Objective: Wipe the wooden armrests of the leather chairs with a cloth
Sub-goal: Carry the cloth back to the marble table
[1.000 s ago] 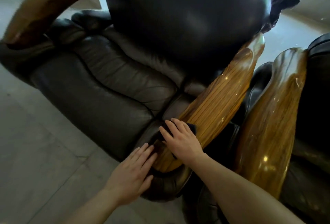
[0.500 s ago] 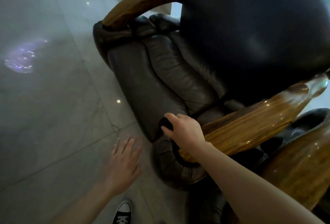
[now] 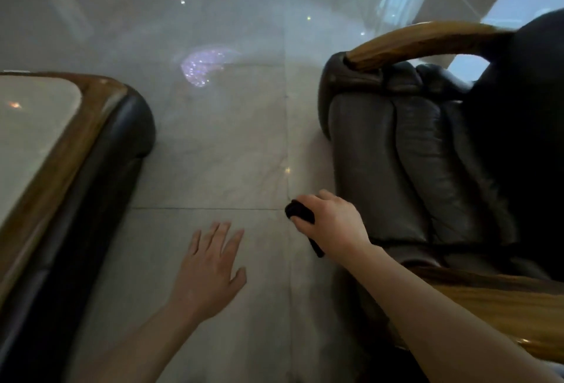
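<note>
My right hand is clenched round the dark cloth, a bunched end poking out past my fingers and a tail hanging below the palm. My left hand is released, fingers spread flat, holding nothing, over the floor between the furniture.

The cloth touches no wood now; it hovers just off the front edge of the leather chair. The near armrest lies behind my right fingers, under my forearm. The far armrest curves well beyond my fingers, across the seat. I judge that one is the next to wipe.

To do it well, I should unbunch the cloth so a flat face meets the wood, reach over the seat, lay my palm on the front end of the curve and draw along the grain in one long stroke, wrapping my fingers over the edges. My free hand could brace on the chair
</note>
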